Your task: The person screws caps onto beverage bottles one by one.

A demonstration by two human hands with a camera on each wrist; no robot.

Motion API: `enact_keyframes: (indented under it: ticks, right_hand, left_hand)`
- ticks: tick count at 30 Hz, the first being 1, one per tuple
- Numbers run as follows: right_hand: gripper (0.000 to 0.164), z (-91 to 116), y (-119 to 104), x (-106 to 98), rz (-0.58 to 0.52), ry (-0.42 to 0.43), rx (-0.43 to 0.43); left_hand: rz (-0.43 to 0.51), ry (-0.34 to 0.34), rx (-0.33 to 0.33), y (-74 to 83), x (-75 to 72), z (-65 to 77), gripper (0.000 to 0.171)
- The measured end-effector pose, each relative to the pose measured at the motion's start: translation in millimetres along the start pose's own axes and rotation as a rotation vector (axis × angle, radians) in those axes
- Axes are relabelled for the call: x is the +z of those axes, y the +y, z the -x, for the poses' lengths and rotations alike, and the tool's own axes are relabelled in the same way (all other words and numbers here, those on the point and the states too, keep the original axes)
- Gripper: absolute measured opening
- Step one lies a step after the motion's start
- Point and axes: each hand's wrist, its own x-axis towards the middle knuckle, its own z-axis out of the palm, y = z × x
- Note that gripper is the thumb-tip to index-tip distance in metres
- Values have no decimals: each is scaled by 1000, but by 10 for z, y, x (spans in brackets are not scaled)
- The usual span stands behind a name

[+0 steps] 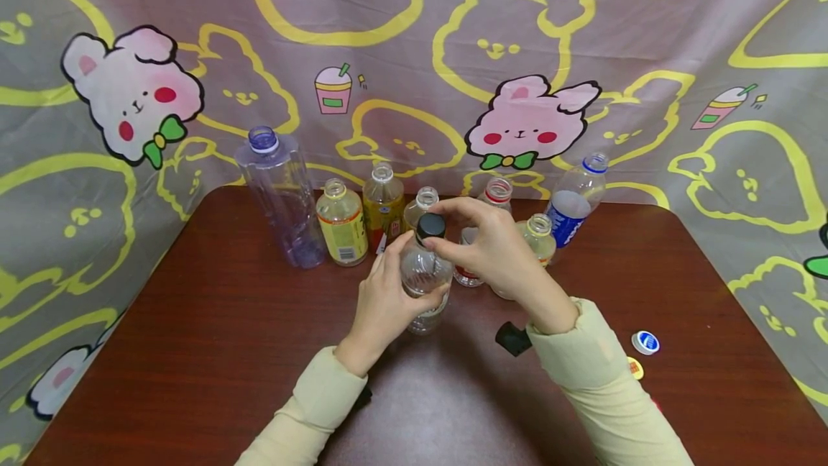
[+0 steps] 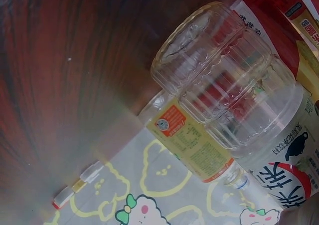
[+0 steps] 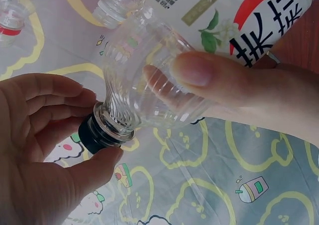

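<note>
A clear plastic bottle (image 1: 423, 268) with a black cap (image 1: 430, 226) on its neck stands upright in front of the row of bottles. My left hand (image 1: 388, 297) grips it around the upper body, thumb on the near side. With thumb and fingers my right hand (image 1: 488, 239) pinches the cap from the right. The right wrist view shows the black cap (image 3: 97, 135) at the bottle's mouth between the thumb and fingers. In the left wrist view, the ribbed base of the bottle (image 2: 224, 75) and its printed white label show; the left hand is out of sight there.
Behind stand uncapped bottles: a tall purple-tinted one (image 1: 281, 193), a yellow-labelled one (image 1: 343, 225), another tea-coloured one (image 1: 383, 200) and a blue-labelled one (image 1: 576, 200) among them. A blue-and-white cap (image 1: 645, 341) and a yellow cap (image 1: 636, 368) lie at right. A black object (image 1: 512, 339) lies near the right sleeve.
</note>
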Motion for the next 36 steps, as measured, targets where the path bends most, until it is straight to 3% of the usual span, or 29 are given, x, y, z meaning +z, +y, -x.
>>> enact_keyframes:
  ticks: [15,20,24,36]
  right_hand:
    - [42,-33,-24,19,-19,-19,45]
    - [55,-6,12,-1,-12,-69,-27]
    - [49,16,36,-29,-9,-101,-83]
    - [43,2,24,-34,4,-59,-82]
  left_hand:
    - [3,-2,-9,-3,2,3,85]
    - [-5,2,-2,-2,4,5,85]
    - [0,2,1,-5,4,3,85]
    - [13,-3,-12,8,3,1,86]
